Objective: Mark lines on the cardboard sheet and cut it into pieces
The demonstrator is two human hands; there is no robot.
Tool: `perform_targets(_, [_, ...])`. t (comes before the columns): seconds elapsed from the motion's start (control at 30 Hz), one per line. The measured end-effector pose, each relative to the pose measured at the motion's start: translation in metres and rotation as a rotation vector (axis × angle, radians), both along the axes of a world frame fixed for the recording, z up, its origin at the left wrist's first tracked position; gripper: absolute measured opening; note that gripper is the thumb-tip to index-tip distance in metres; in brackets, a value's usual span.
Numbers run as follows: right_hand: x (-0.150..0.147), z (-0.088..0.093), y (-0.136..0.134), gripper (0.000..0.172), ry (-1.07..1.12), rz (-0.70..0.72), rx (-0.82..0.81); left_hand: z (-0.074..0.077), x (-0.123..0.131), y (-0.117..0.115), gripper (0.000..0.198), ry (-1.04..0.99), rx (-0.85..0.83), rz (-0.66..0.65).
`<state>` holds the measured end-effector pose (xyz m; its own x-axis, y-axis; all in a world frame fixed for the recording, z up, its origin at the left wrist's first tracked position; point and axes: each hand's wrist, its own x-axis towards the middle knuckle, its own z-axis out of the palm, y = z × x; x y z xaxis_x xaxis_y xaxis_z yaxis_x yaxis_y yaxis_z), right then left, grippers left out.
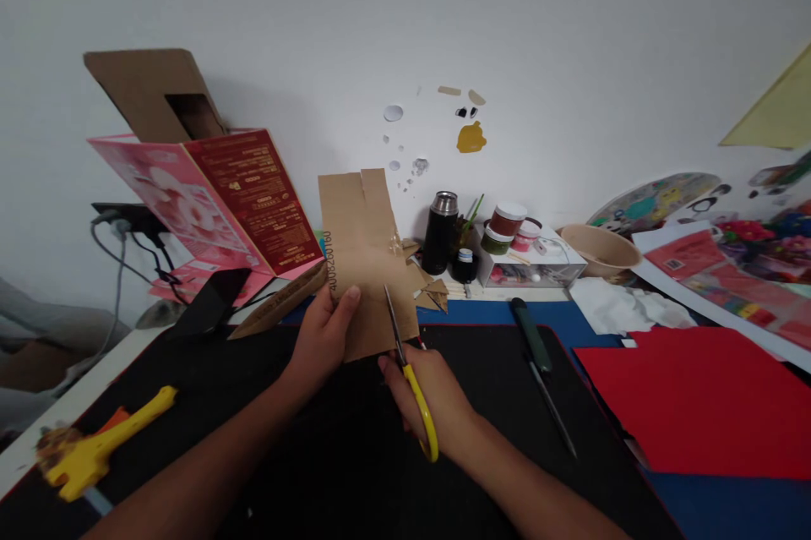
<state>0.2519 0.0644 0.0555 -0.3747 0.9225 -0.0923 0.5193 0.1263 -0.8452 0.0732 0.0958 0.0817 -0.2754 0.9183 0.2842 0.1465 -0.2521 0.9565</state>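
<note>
My left hand grips a brown cardboard piece by its lower left edge, thumb on the front. The piece stands upright, with printed digits along its left side, a slit at the top and shiny tape on the right. My right hand is closed on scissors with yellow handles. One blade lies across the front of the cardboard near its lower right; the other blade is mostly hidden behind it. A narrow cardboard strip lies just left of my left hand.
A yellow glue gun lies left on the black mat. Right of the hands is a green-handled pointed tool, then red sheets. Behind stand a black thermos, paint jars, a bowl and a pink box.
</note>
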Motion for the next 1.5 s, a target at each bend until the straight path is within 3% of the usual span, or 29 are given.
perform_targets(0.23, [-0.002,-0.005,0.001,0.033,0.03,0.017,-0.008,-0.004,0.002,-0.001,0.061,-0.042,-0.008,0.02])
perform_targets(0.63, [-0.005,-0.018,0.002,0.028,0.105,-0.008,0.052,-0.008,0.002,-0.001,0.05,-0.016,0.029,0.042])
perform_targets(0.9, [-0.003,-0.013,0.001,0.027,0.106,-0.005,0.045,-0.005,0.001,-0.001,0.042,0.031,0.04,0.042])
perform_targets(1.17, [-0.003,-0.006,0.003,0.027,0.072,-0.002,-0.029,0.005,-0.001,-0.002,0.055,0.045,0.008,-0.027])
perform_targets(1.33, [0.002,0.007,0.006,0.024,0.217,0.053,-0.062,0.009,-0.004,-0.001,0.056,0.027,0.004,-0.036])
perform_targets(1.5, [0.007,0.015,0.008,0.034,0.351,0.091,-0.202,0.013,-0.006,-0.002,0.053,0.033,-0.002,-0.006])
